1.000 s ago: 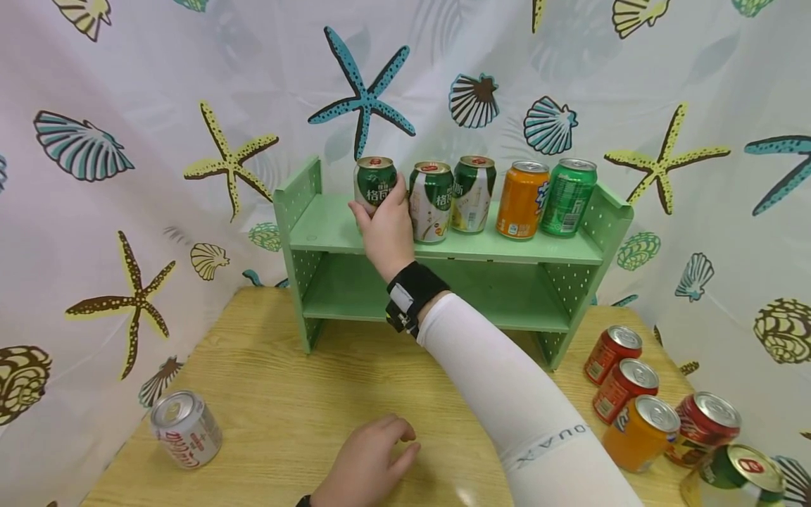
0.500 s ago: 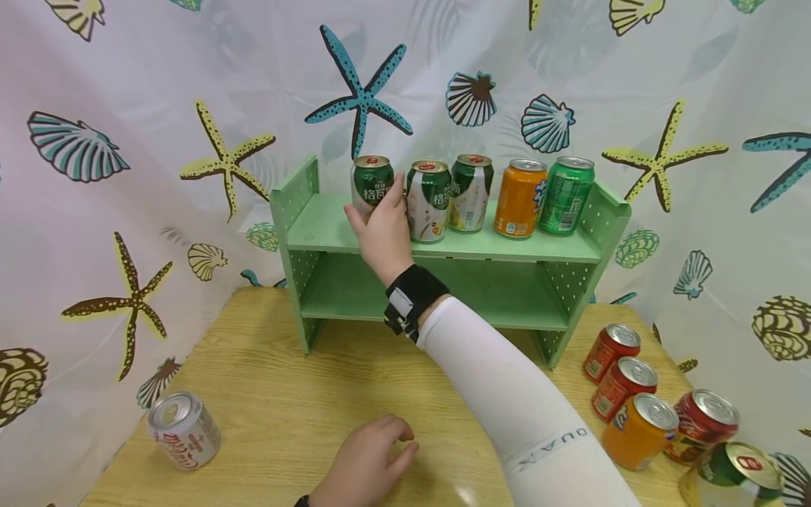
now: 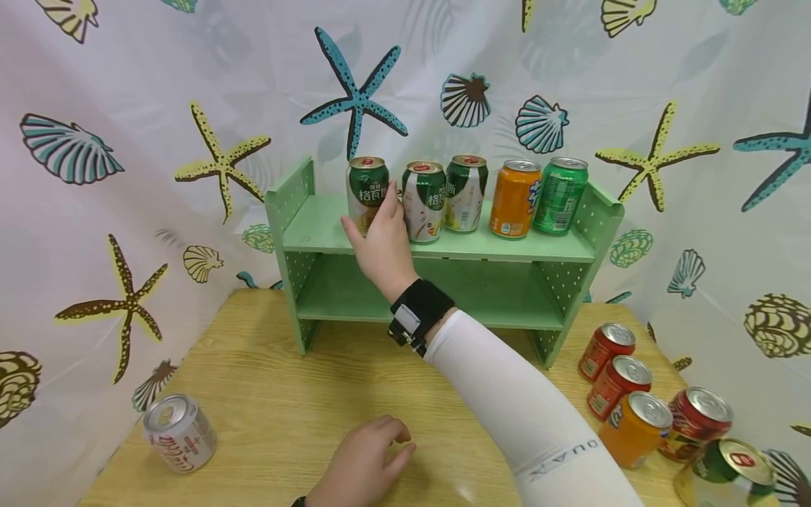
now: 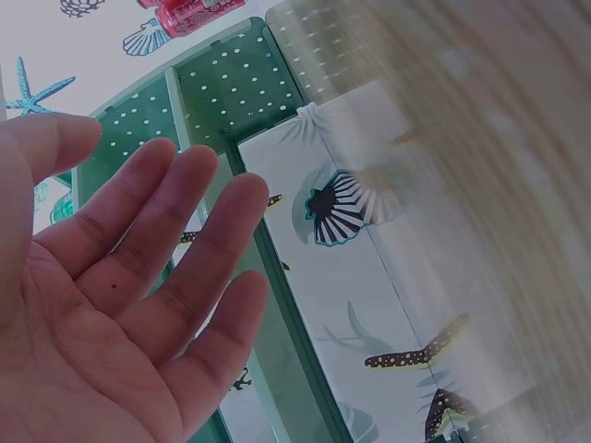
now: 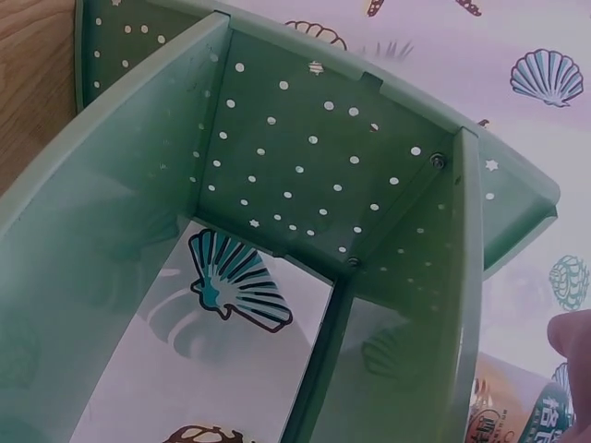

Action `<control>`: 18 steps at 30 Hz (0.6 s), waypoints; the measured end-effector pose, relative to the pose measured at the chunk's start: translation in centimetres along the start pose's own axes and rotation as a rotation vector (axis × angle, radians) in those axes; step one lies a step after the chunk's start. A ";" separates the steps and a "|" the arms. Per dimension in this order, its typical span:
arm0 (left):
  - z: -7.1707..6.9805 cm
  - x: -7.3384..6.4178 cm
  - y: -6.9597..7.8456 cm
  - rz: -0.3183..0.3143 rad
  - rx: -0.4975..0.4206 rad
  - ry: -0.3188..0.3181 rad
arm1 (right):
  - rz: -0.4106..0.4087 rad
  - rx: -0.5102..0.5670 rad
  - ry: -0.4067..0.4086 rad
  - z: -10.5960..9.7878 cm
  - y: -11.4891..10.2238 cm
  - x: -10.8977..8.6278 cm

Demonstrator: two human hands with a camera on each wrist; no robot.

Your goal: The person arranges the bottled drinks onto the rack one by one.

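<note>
My right hand is at the leftmost green-and-white drink can on the top of the green shelf unit. Its index finger lies along the can's right side, and its thumb stands out to the left. In the right wrist view a gap shows between the thumb and the can. Two more green-and-white cans, an orange can and a green can stand to the right along that shelf. Low over the wooden table, my left hand holds nothing, its fingers loosely bent.
A silver can stands on the table at left. At right stand several cans, among them a red can, an orange can and a green-topped can. Patterned curtain surrounds the table.
My right hand has slid lower against the leftmost can, and more of its label shows. The thumb has come away from it. My left hand has stayed in place.
</note>
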State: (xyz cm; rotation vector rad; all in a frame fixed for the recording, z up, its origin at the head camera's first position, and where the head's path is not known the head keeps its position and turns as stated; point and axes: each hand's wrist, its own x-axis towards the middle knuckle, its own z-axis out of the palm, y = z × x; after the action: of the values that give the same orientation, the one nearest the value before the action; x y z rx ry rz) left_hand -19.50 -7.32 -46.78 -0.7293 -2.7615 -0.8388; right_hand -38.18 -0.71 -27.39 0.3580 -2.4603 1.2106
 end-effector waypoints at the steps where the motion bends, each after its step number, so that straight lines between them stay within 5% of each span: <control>1: 0.0 0.0 0.0 -0.006 -0.005 -0.007 | -0.001 0.006 0.000 -0.1 0.0 -0.1; 18: 0.1 0.1 -0.1 -0.002 -0.019 -0.009 | -0.120 -0.035 0.047 -2.0 0.9 -2.9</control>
State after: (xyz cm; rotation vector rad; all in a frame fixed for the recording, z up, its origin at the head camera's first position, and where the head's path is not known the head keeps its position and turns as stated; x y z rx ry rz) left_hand -19.63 -7.31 -46.92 -0.7353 -2.7669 -0.8655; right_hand -35.52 1.54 -28.15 0.4551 -2.3805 1.1123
